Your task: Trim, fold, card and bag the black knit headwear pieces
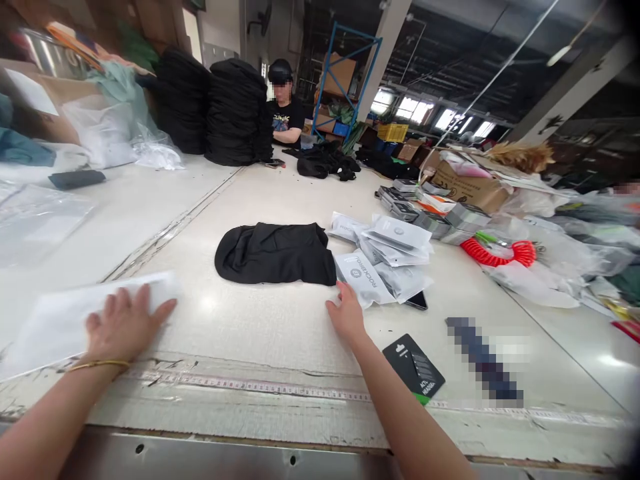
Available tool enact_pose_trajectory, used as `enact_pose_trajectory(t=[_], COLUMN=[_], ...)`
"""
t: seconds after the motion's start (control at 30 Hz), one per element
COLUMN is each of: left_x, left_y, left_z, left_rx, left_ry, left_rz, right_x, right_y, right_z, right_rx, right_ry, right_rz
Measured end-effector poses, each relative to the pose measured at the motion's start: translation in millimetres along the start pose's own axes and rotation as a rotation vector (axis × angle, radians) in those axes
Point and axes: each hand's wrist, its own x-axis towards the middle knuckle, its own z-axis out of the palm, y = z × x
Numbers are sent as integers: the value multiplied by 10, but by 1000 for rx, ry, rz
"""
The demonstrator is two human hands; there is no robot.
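My left hand (123, 323) lies flat with its fingers spread on a white plastic bag (50, 327) at the left of the table. In the middle lies a folded black cloth piece (275, 253), rounded at its left end. My right hand (347, 317) is at the cloth's lower right corner, thumb and forefinger apart; the forefinger's tip seems to touch the cloth edge, and its other fingers are partly hidden. Just beyond it sits a pile of white printed packets (365, 273), overlapping the cloth's right end. A black printed card (414, 370) rests beside my right forearm.
A measuring tape (260, 385) runs along the table's front edge. To the right are a phone (418, 301), grey boxes (453, 220), a red coiled hose (500, 253) and plastic bags. Tall black cloth stacks (236, 113) stand at the back, beside a person (287, 123).
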Motion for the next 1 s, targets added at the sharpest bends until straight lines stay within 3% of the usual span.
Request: enact_pose_trajectory(t=[0.1, 0.2, 0.27, 0.37, 0.5, 0.63, 0.8, 0.9, 1.0], left_x=[170, 251, 285, 356, 421, 221, -419, -828, -1133], left_y=[-14, 315, 637, 1033, 1159, 960, 448, 40, -317], left_z=[-115, -105, -50, 18, -44, -190, -195, -183, -287], left_rx=[68, 40, -8, -54, -29, 39, 17, -122, -275], left_ry=[168, 266, 172, -11, -61, -72, -74, -90, -17], left_rz=[54, 369, 514, 545, 520, 536, 569, 573, 511], right_x=[249, 379, 405, 415, 442, 303, -412, -962, -1339], right_y=[53, 89, 101, 101, 59, -7, 14, 53, -28], right_z=[55, 104, 127, 139, 125, 84, -90, -343, -723], right_rx=[-127, -237, -303, -383, -419, -380, -289, -185, -27], right_ry=[43, 53, 43, 14, -15, -65, -163, -218, -257], right_rz=[-46, -82, -112, -152, -178, -268, -401, -488, -487])
